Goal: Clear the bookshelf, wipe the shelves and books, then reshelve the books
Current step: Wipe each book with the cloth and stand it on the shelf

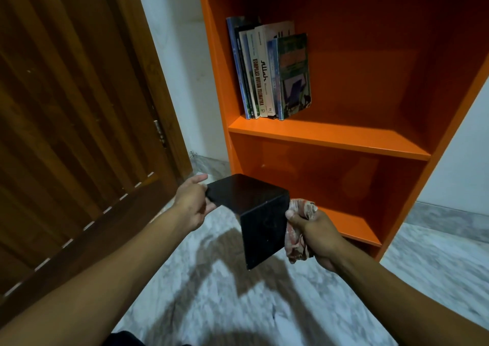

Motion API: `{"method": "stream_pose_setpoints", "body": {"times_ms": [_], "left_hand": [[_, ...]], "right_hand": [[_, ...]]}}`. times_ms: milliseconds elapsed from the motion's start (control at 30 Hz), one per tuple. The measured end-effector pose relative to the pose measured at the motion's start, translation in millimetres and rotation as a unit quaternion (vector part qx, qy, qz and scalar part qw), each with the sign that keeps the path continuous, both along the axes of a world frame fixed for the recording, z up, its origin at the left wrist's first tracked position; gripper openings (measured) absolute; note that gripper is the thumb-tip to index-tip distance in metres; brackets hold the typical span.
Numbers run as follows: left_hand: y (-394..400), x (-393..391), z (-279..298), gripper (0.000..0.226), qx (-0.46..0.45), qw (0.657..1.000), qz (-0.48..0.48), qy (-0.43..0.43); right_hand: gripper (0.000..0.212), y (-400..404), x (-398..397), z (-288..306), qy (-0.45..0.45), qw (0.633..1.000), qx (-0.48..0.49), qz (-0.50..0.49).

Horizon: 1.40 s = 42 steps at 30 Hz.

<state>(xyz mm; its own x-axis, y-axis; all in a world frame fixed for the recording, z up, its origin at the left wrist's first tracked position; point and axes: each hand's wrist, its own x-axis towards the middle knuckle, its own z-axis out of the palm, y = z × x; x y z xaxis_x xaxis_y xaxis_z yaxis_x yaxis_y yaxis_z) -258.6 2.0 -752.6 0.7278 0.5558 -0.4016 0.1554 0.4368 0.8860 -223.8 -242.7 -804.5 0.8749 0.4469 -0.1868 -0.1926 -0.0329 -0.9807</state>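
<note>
I see both hands in front of an orange shelf (330, 136). The left hand (191, 202) grips one end of a black bookend (251, 213), with the thumb on top and the fingers closed under the flat plate. The bookend is an L-shaped piece: one plate lies nearly flat toward the left hand, the other plate hangs down toward the floor (211, 292). It is held in the air, in front of the lower compartment of the shelf and not touching it.

The right hand (315, 233) is closed into a fist around a crumpled cloth (300, 229) with a red and white pattern. The cloth is pressed against the right edge of the hanging plate, and the thumb of this hand lies just beside that edge. I cannot tell for sure if the thumb touches the metal, because the picture is dark there.

On the middle board of the shelf a small row of books (270, 70) stands upright at the left side, leaning a little against the side wall. The rest of this board is bare. The bottom board behind the hands is also bare where I can see it.

At the left is a brown wooden door (74, 107). The floor is pale marble with grey veins.
</note>
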Motion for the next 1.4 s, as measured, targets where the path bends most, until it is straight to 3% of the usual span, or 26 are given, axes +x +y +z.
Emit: {"method": "stream_pose_setpoints", "body": {"times_ms": [100,267,433,567,667,733,900,933,1033,1100,1267,1400], "left_hand": [[-20.9,-11.5,13.8,0.028,0.143,0.982,-0.118,-0.034],[-46.7,-23.4,17.1,0.024,0.268,0.919,-0.281,-0.067],[-60.9,-15.9,5.1,0.03,0.24,0.94,-0.235,-0.054],[-64.1,-10.8,4.9,0.029,0.172,0.966,-0.177,-0.075],[-77.5,-11.9,5.6,0.029,0.171,0.959,-0.209,-0.086],[-89.2,-10.6,5.5,0.03,0.159,0.957,-0.225,-0.096],[-99.7,-0.7,5.7,0.029,0.115,0.966,-0.209,-0.103],[-97.2,0.0,6.3,0.029,0.103,0.968,-0.206,-0.104],[-80.6,2.3,7.3,0.026,0.061,0.976,-0.179,-0.104],[-67.3,4.4,4.5,0.029,0.078,0.98,-0.159,-0.086],[-55.0,0.0,-0.3,0.03,0.116,0.983,-0.13,-0.066],[-48.6,-3.3,4.8,0.029,0.122,0.985,-0.104,-0.068]], "right_hand": [[0.016,-0.9,6.4,6.8,0.025,0.999,0.002,-0.04],[0.016,-7.2,16.6,15.6,-0.007,0.997,-0.027,-0.076],[0.018,-3.4,15.7,9.0,-0.055,0.98,-0.046,-0.186],[0.027,11.0,13.3,11.9,-0.099,0.951,0.03,-0.293],[0.051,23.1,16.4,14.6,-0.244,0.933,-0.106,-0.241],[0.071,29.9,10.8,17.6,-0.288,0.912,-0.208,-0.205],[0.1,37.1,-8.7,0.9,-0.392,0.891,-0.22,-0.07],[0.099,35.2,-10.2,-2.9,-0.408,0.888,-0.209,-0.047],[0.069,25.5,-17.0,-2.9,-0.447,0.881,-0.155,0.022],[0.065,18.7,-20.5,-5.9,-0.462,0.874,-0.141,0.059],[0.05,4.0,-17.0,-26.8,-0.519,0.827,-0.187,0.112],[0.037,-7.7,-9.8,-28.2,-0.532,0.812,-0.197,0.136]]}}
